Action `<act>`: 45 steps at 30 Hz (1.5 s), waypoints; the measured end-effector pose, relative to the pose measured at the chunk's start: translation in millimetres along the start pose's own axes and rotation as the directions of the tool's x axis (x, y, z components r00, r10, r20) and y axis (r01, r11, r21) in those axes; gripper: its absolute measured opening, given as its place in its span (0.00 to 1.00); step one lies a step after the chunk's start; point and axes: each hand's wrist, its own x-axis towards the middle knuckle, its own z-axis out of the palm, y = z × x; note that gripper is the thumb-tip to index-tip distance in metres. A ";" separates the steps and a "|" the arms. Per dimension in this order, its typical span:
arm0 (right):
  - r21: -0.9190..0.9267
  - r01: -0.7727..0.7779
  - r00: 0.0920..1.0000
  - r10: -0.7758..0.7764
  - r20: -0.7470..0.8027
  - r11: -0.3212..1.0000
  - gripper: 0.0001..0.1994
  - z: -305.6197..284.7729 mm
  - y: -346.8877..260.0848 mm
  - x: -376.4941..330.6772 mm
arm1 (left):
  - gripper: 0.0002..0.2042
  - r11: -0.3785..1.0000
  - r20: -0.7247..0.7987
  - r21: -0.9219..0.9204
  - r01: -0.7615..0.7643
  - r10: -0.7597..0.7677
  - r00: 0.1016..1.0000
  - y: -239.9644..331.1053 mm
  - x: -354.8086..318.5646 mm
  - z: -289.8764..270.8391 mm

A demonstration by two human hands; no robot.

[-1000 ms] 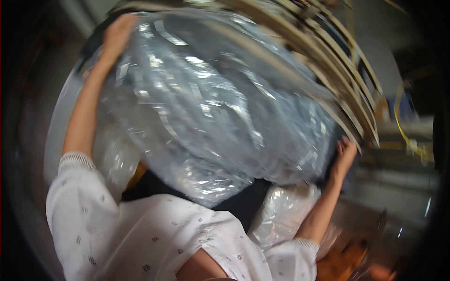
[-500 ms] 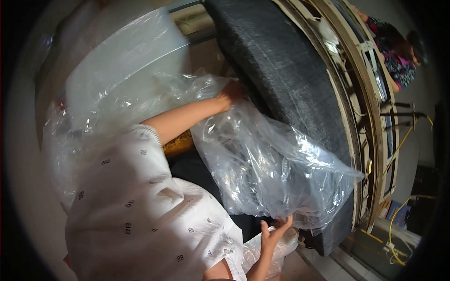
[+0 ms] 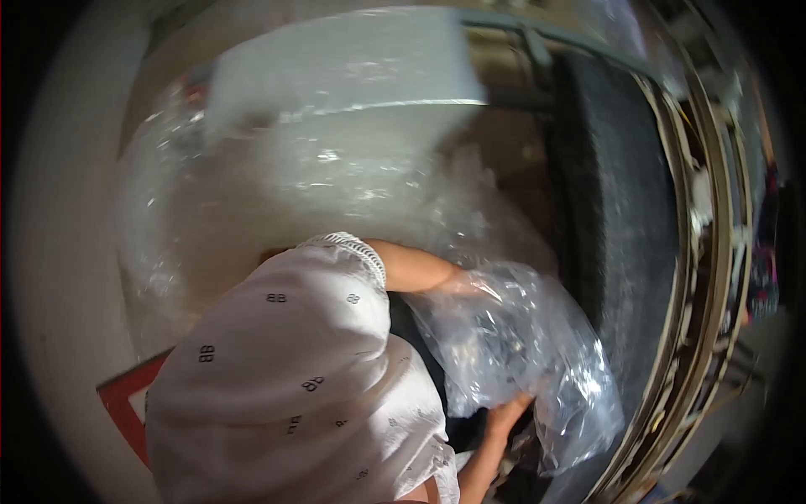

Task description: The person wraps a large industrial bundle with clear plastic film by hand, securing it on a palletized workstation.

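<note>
Crumpled clear plastic film (image 3: 579, 395) lies bunched in front of me, partly against a long black padded surface (image 3: 634, 218) on the right. My left hand (image 3: 472, 284) reaches in at the upper edge of the film. Its fingers are hidden in the shiny folds and blur. At the lower edge, my right hand (image 3: 510, 412) is closed on the film, with the fingertips partly covered by it. I cannot tell whether the film is a bag or a loose sheet.
More clear film (image 3: 336, 168) spreads over the far left, catching the light. A wooden frame (image 3: 701, 252) runs along the right side of the black surface. A red-edged panel (image 3: 126, 403) stands at my lower left. Part of another person (image 3: 762, 260) shows at the far right.
My view has turned, so the scene sits further right. The film is more gathered, and my left hand has come nearer my right. My right hand's fingers, spread before, now close on the film.
</note>
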 end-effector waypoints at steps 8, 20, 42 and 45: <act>0.048 0.313 0.899 -0.312 0.308 0.949 0.31 8.8 -33.0 74.6 | 0.16 0.855 -0.086 0.172 0.489 -0.482 0.872 -19.1 -55.4 -71.8; 0.444 0.400 0.839 -0.516 0.176 0.802 0.33 -29.4 -129.6 128.6 | 0.16 0.671 -0.180 0.328 0.665 -0.647 0.741 -57.9 -26.5 -226.9; -0.183 0.047 0.934 -0.108 -0.341 0.982 0.15 -154.4 -1.0 51.3 | 0.21 0.986 -0.117 0.108 -0.124 0.137 0.984 -342.4 77.9 -413.1; -0.194 0.036 0.933 -0.102 -0.345 0.980 0.15 -151.0 4.0 52.2 | 0.24 0.865 0.145 -0.216 -0.452 0.486 0.862 -190.7 98.6 -266.8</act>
